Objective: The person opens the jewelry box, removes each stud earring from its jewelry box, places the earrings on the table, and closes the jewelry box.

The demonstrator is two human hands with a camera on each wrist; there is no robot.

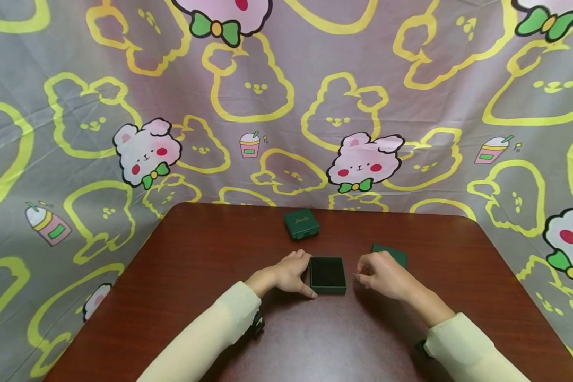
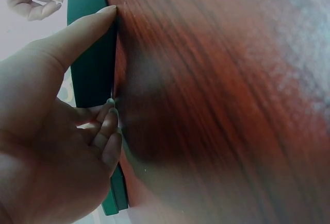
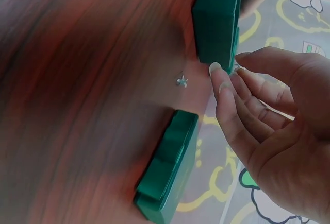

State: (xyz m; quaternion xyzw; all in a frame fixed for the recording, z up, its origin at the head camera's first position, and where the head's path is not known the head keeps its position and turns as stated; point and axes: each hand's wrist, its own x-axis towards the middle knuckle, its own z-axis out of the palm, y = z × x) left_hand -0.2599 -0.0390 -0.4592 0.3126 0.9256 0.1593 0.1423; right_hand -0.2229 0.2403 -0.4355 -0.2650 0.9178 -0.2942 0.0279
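Note:
A dark green box [image 1: 328,291] with a black inside stands uncovered on the table. My left hand [image 1: 293,273] holds it at its left side. In the left wrist view the thumb [image 2: 87,33] lies along the box wall, while the other fingers bend in at the nearer end. Just right of the box, my right hand [image 1: 382,273] pinches a tiny silvery piece [image 3: 237,66] between thumb and fingertips. A small silver star-shaped piece [image 3: 182,81] lies on the table in the right wrist view. Partly behind the right hand is a flat green box-like piece [image 1: 395,255].
Farther back sits a closed green box [image 1: 302,223] with gold lettering on its top. The brown wooden table [image 1: 210,239] reaches back to a grey curtain [image 1: 286,106] printed with rabbits and yellow outlines.

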